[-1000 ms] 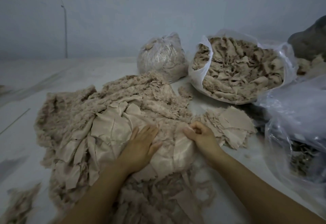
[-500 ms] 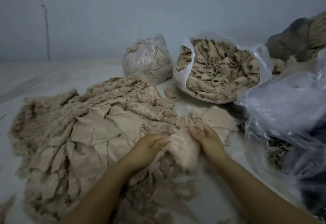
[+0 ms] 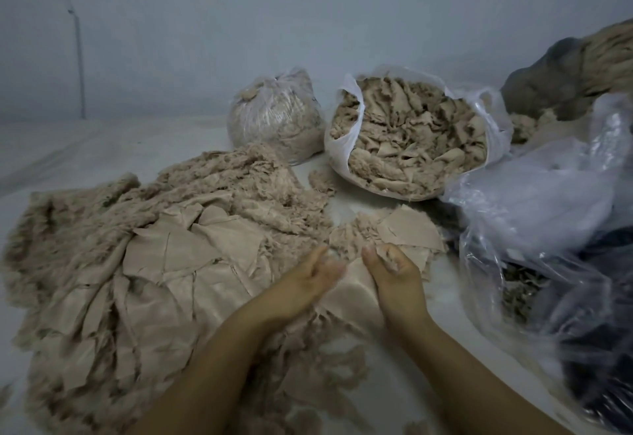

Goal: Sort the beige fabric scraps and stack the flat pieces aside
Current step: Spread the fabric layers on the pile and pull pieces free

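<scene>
A wide heap of beige fabric scraps [image 3: 164, 263] covers the white surface, fluffy at the back and flat in the middle. My left hand [image 3: 305, 284] and my right hand [image 3: 394, 273] face each other at the heap's right edge. Both grip one beige scrap [image 3: 354, 292] that hangs between them. The left fingers are blurred. The right thumb and fingers pinch the scrap's frayed upper edge. Just beyond the right hand lies a small stack of flat pieces [image 3: 411, 232].
An open white bag of beige scraps [image 3: 411, 140] stands behind the stack, and a tied clear bag [image 3: 277, 116] is to its left. Crumpled clear plastic bags [image 3: 548, 229] with dark contents crowd the right side. A grey wall rises behind.
My left hand left the heap, where it lay flat, and joined the right hand on one scrap. Both hands lifted that scrap and moved it right, towards the flat stack.
</scene>
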Demonstrator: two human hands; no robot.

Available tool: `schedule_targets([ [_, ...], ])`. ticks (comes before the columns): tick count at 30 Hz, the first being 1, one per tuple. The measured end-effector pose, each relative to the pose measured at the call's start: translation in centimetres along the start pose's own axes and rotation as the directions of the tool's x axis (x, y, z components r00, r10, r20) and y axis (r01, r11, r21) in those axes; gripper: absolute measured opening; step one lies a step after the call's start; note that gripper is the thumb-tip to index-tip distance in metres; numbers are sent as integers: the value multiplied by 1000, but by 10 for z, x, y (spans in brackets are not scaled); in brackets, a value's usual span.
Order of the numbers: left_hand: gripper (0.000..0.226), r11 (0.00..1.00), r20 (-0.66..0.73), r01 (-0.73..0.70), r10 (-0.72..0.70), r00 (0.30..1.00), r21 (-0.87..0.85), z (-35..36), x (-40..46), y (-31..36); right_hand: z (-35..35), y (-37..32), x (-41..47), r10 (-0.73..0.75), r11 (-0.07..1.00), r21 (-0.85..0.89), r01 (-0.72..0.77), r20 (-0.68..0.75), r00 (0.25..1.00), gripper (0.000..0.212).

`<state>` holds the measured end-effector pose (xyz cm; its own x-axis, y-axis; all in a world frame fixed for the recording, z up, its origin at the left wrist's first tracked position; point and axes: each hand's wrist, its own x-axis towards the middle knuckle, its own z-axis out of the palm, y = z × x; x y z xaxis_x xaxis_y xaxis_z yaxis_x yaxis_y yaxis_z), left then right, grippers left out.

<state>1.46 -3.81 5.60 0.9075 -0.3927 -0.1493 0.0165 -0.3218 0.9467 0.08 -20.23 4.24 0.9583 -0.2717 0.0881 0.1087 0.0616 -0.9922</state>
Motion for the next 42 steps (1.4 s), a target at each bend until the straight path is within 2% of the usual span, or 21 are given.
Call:
schedule_targets([
  [2, 22, 998, -33, -58, 57, 998, -29, 14, 3, -5, -3, -2, 0, -51, 999, -7, 50, -93, 994, 25],
  [3, 16, 996, -131, -83, 78, 988, -30, 13, 3, -8, -10, -3, 3, -79, 996, -43, 73, -166, 983, 25],
  [6, 32, 995, -397, -60, 88, 914, 81, -3, 1, -17, -37, -3, 13, -124, 984, -159, 81, -290, 949, 23],
  [7, 35, 995, -396, -45, 77, 915, 89, -4, -1, -15, -41, -1, 14, -101, 988, -140, 64, -280, 955, 21],
  [10, 50, 996, -195, 60, -71, 978, -63, 25, -5, 6, -30, 1, 4, -26, 998, -68, 12, -204, 979, 14],
  [13, 56, 906, -30, 155, -182, 983, -394, 75, 2, 17, -17, 3, -1, -47, 999, -7, 47, -237, 970, 25],
  [15, 43, 828, -149, 145, -264, 953, -542, 95, 10, 18, -19, 0, -2, -18, 997, 66, 37, -278, 960, 25],
  [16, 34, 838, -264, 110, -288, 921, -534, 98, 14, 15, -24, 1, -1, -31, 995, 79, 58, -305, 952, 23],
  [18, 27, 923, -457, 19, -207, 865, -384, 94, 20, 9, -39, 3, 1, -95, 995, -16, 95, -346, 934, 21],
  [19, 31, 960, -482, -2, -139, 865, -280, 91, 21, 6, -47, 6, 2, -112, 992, -89, 87, -346, 931, 20],
  [23, 35, 996, -373, -2, 33, 927, 84, 81, 23, -3, -74, 20, 4, -19, 956, -286, -69, -297, 955, 14],
  [25, 27, 941, -413, -41, 187, 891, 337, 69, 27, -4, -86, 23, 4, -43, 901, -425, -84, -282, 958, 30],
  [27, 17, 845, -401, -88, 339, 851, 527, 51, 35, -3, -91, 20, -5, -154, 854, -519, -15, -279, 948, 39],
  [29, 27, 701, -277, -66, 366, 888, 710, 31, 48, -3, -89, 19, -23, -240, 842, -531, 93, -214, 947, 33],
  [30, 38, 630, -212, -29, 305, 929, 776, 22, 55, -6, -86, 22, -33, -263, 823, -547, 152, -130, 956, 32],
  [32, 45, 516, -173, 107, 81, 982, 850, 3, 64, -19, -79, 29, -56, -221, 763, -604, 232, 95, 971, 33],
  [33, 43, 486, -215, 208, -43, 976, 849, -8, 65, -23, -76, 31, -65, -172, 737, -626, 255, 191, 966, 32],
  [35, 47, 512, -311, 349, -160, 937, 785, -29, 63, -27, -73, 32, -75, -114, 710, -647, 278, 284, 952, 28],
  [36, 50, 546, -324, 351, -150, 934, 761, -36, 60, -27, -73, 30, -75, -107, 719, -640, 272, 285, 952, 26],
  [39, 44, 665, -185, 116, 34, 982, 737, -42, 41, -11, -68, 21, -67, -98, 744, -618, 256, 279, 955, 27],
  [42, 31, 686, -25, -117, 194, 981, 718, -46, 12, 6, -40, 11, -57, -40, 796, -559, 231, 333, 942, 27],
])
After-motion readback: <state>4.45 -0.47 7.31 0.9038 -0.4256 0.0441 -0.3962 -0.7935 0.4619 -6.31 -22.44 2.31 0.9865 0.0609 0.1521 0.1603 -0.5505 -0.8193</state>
